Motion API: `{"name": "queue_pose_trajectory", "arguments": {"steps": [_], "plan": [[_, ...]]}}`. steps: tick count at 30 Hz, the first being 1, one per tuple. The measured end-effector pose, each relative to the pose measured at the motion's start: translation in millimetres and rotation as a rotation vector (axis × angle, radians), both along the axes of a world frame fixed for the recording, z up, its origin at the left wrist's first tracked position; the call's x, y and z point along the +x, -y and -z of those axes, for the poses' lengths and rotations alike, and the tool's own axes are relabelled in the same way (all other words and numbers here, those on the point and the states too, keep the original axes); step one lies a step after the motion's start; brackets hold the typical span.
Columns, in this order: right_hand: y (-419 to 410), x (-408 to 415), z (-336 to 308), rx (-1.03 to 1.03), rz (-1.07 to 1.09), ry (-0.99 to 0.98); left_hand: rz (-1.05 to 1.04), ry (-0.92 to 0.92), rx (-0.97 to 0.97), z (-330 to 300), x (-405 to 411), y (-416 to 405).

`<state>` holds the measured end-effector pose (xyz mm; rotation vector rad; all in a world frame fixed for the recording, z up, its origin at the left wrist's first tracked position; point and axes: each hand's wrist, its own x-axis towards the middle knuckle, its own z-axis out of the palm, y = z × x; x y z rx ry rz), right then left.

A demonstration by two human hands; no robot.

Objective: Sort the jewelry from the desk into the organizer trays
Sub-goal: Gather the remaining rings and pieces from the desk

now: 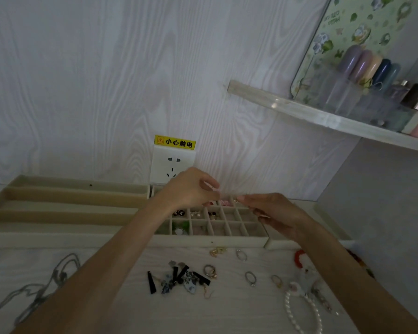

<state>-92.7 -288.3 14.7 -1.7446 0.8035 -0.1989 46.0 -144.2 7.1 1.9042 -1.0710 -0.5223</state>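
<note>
My left hand point(193, 186) and my right hand point(275, 213) are raised close together over the grid organizer tray point(229, 239). Their fingertips meet on a small pale piece point(227, 196), which both hands pinch; it is too blurred to identify. Several of the grid's cells hold small earrings and beads. On the desk in front lie black tassel earrings point(179, 278), gold earrings point(217, 251), rings point(250, 278), a pearl bracelet point(297, 314), a red bracelet point(298, 257) and a silver chain necklace point(41, 290).
A tray with long compartments point(58, 206) stands left of the grid tray, against the wall. A wall socket point(173, 165) with a yellow warning label sits just behind my hands. A shelf point(323, 116) with bottles juts out at the upper right.
</note>
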Motion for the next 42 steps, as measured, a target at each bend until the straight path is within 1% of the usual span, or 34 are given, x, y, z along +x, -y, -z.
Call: {"name": "queue_pose_trajectory", "arguments": {"steps": [3,6,8,13,16,19,24,29,33,36,38,40,42], "plan": [[6,9,-1,-0.257,-0.039,-0.071,-0.052,-0.004,-0.017,-6,12,-9],[8,20,5,-0.405,-0.094,-0.127,-0.037,0.017,-0.015,-9,15,-11],[10,25,12,-0.463,-0.111,-0.188,-0.022,0.041,-0.004,-8,13,-9],[12,32,22,-0.493,-0.12,-0.291,-0.016,0.036,0.013,-6,12,-6],[8,34,24,-0.497,-0.105,-0.275,-0.012,0.029,0.011,-6,13,-8],[6,36,29,-0.584,-0.091,-0.251,-0.012,0.022,0.008,-6,13,-8],[6,36,37,-0.712,-0.109,-0.27,-0.013,0.024,0.027,-6,13,-7],[9,36,39,-0.723,-0.112,-0.262,-0.005,0.044,0.042,-4,9,-6],[12,31,29,-0.677,-0.092,-0.259,0.01,0.045,0.058,-6,7,-7],[16,21,9,-0.67,-0.115,-0.257,0.011,0.054,0.065,-5,9,-7],[15,9,-4,-0.669,-0.14,-0.222,0.021,0.063,0.078,-5,9,-7],[9,-7,-12,-0.664,-0.176,-0.184,0.066,0.084,0.107,-7,6,-8],[1,-22,-12,-0.714,-0.206,-0.176,0.115,0.111,0.139,-11,2,-9]]}}
